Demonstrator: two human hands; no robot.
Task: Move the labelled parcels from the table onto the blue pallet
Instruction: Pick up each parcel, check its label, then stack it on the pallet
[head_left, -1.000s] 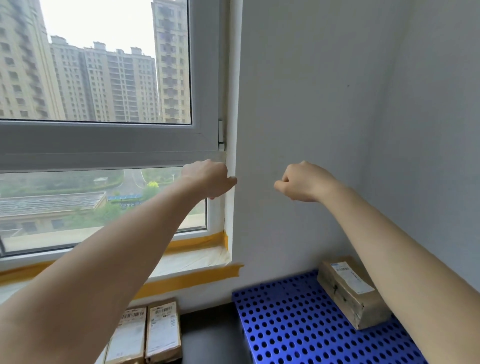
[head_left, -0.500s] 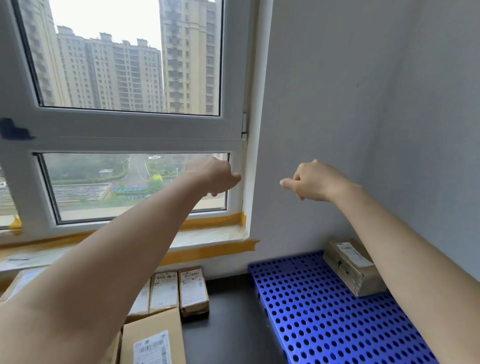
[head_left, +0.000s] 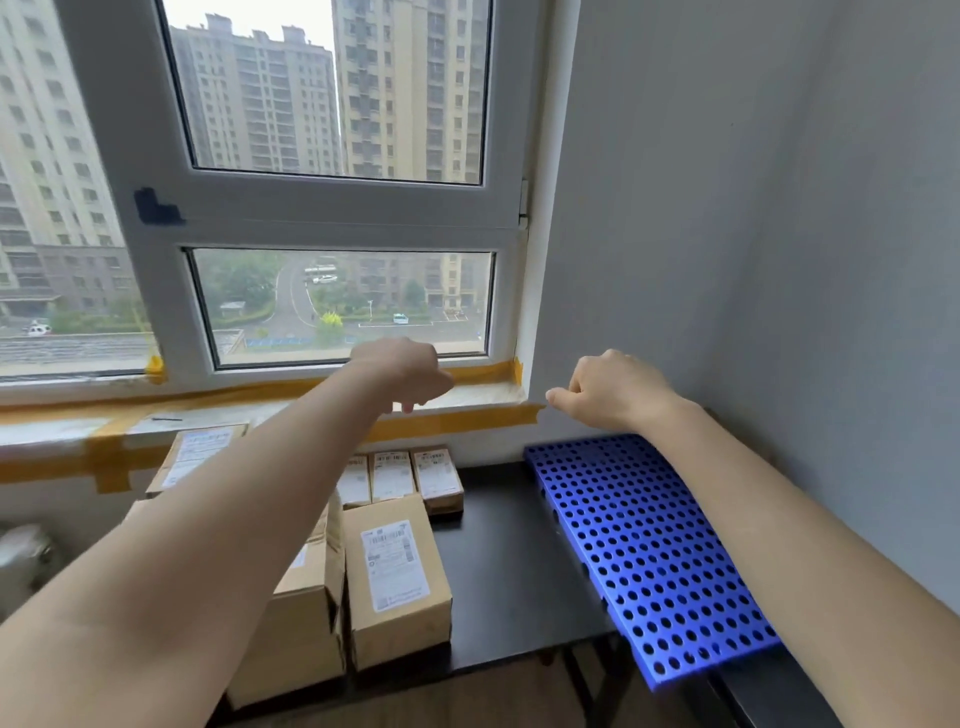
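Left hand, right hand: raised, fingers loosely curled, empty. Labelled parcels on black desk; blue pallet alongside.

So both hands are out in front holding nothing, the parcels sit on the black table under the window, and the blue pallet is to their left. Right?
Not quite. The head view shows the blue pallet to the right of the parcels, not the left. The rest holds: the left hand and right hand are out in front holding nothing, and the parcels sit on the black table under the window.
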